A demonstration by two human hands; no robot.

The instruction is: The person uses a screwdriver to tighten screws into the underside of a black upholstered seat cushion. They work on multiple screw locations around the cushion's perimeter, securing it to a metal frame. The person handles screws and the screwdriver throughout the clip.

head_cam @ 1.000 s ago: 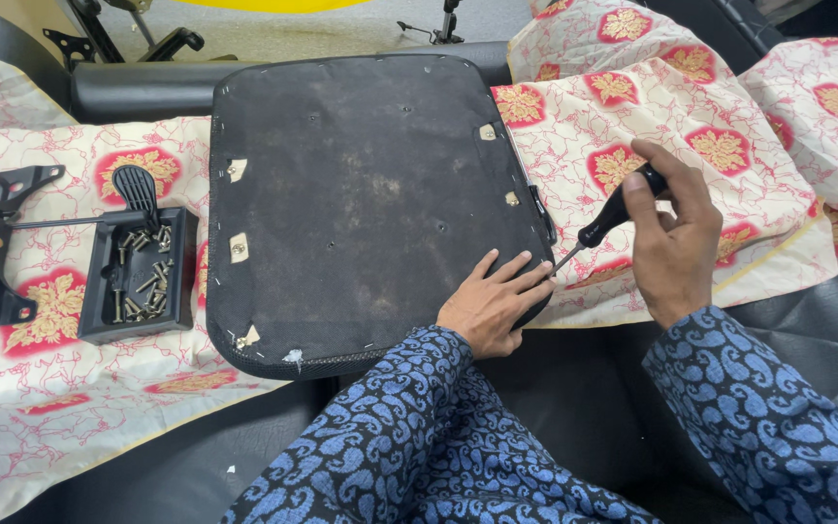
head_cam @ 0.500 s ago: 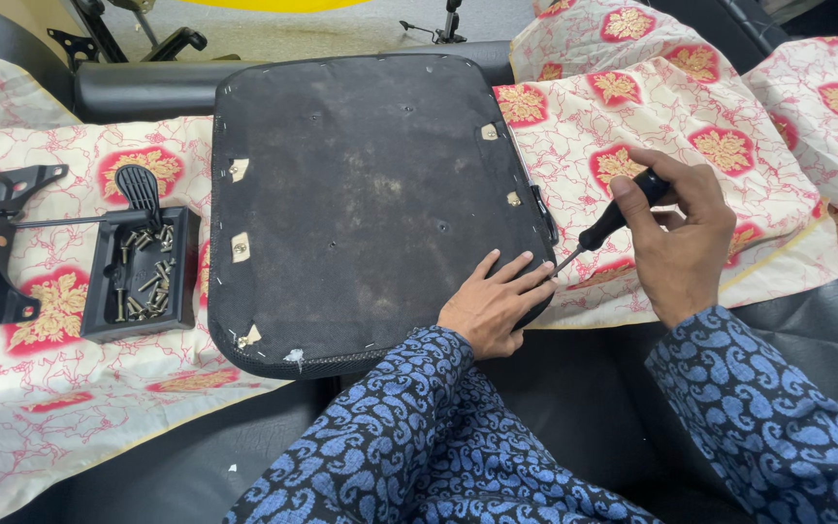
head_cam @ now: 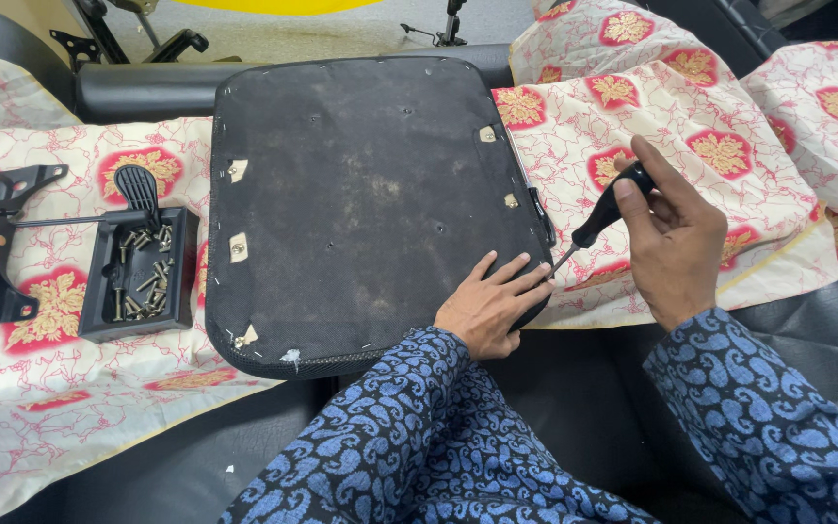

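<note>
The big black seat pad (head_cam: 370,194) lies flat with its dusty underside up. It is worn and has small pale torn spots. Its near right corner is under the left hand (head_cam: 489,309), which presses flat on it. The screwdriver (head_cam: 601,215) has a black handle and a thin metal tip. The right hand (head_cam: 673,241) holds it slanted, with the tip at the pad's edge, just beside the left fingers.
</note>
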